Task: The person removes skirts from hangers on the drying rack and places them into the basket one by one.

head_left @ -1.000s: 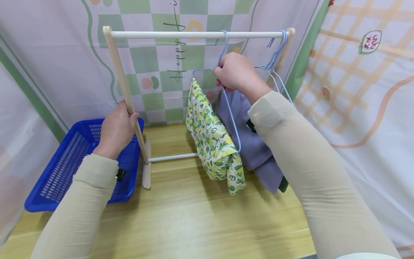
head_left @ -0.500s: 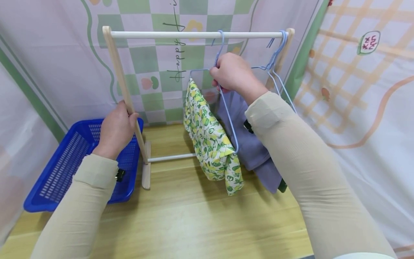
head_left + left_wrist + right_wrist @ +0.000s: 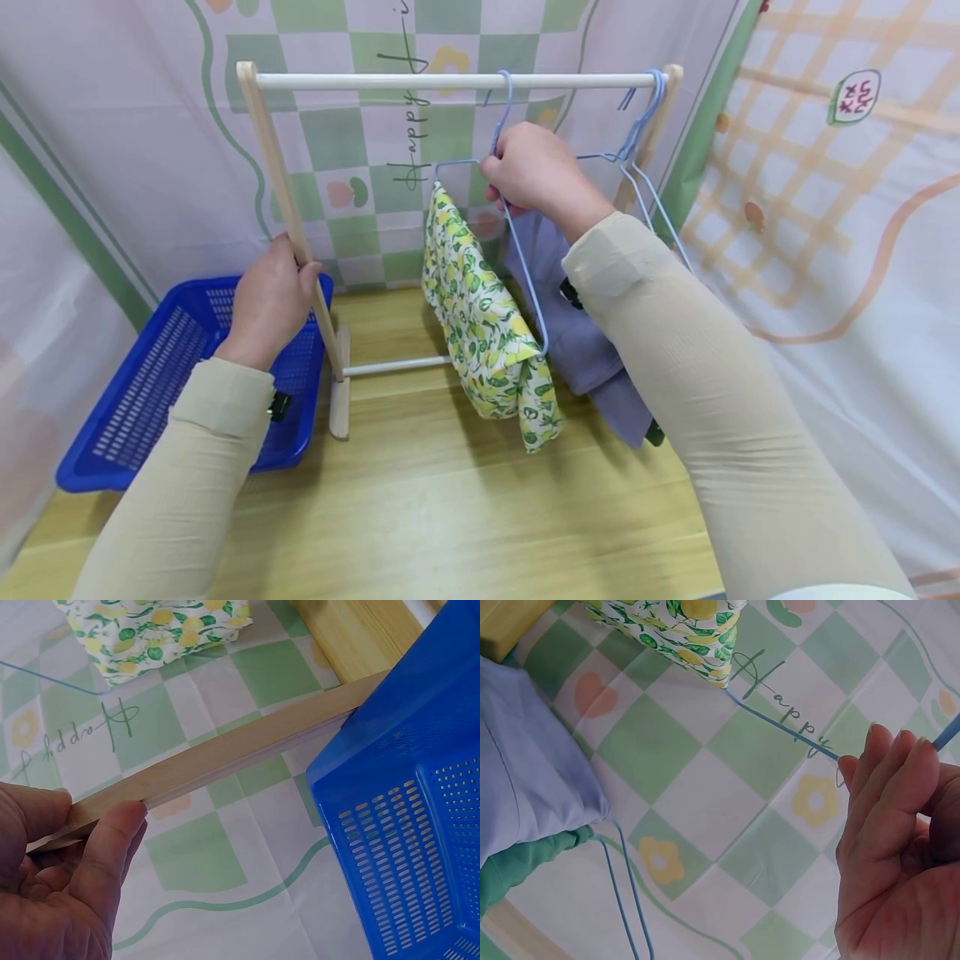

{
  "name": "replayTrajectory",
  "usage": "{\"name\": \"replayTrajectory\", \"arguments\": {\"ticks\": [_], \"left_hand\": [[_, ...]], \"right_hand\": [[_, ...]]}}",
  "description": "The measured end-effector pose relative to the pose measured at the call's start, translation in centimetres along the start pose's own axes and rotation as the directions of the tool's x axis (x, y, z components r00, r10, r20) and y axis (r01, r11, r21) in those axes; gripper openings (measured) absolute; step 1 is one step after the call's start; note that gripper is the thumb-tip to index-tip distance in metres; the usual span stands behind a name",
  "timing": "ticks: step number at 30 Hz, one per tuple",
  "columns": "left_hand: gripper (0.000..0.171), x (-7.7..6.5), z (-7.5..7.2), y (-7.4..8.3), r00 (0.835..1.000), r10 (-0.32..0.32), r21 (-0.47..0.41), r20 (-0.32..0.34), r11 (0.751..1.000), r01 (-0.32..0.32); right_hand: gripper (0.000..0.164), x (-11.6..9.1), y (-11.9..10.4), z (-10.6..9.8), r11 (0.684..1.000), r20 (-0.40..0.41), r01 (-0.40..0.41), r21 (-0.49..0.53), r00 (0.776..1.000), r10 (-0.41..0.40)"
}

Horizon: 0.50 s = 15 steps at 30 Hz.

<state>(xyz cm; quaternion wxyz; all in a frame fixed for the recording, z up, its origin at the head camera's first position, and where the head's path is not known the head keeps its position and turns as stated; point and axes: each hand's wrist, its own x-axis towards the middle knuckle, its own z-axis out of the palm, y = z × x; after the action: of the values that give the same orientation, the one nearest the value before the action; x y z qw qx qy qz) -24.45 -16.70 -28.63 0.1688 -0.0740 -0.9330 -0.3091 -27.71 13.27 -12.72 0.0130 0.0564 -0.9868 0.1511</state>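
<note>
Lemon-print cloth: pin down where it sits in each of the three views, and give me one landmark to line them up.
Head: lemon-print cloth near the centre, left of the lavender garment.
Left wrist: the cloth at the top edge, left of centre, partly cut off.
Right wrist: the cloth at the top edge, left of centre, partly cut off.
Shared landmark: the "Happy" lettering on the backdrop.

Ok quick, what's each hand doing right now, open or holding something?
Left hand: closed, holding the wooden post.
Right hand: closed, holding the blue hanger with the lemon-print cloth.
</note>
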Motion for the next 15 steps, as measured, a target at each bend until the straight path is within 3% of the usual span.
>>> {"name": "replayTrajectory", "arguments": {"ticks": [15], "left_hand": [[0.030, 0.05, 0.07, -0.13, 1.000, 0.011, 0.003, -0.010, 1.000, -0.011]], "right_hand": [[0.037, 0.20, -0.35, 0.23, 1.000, -0.013, 0.021, -0.012, 1.000, -0.021]]}}
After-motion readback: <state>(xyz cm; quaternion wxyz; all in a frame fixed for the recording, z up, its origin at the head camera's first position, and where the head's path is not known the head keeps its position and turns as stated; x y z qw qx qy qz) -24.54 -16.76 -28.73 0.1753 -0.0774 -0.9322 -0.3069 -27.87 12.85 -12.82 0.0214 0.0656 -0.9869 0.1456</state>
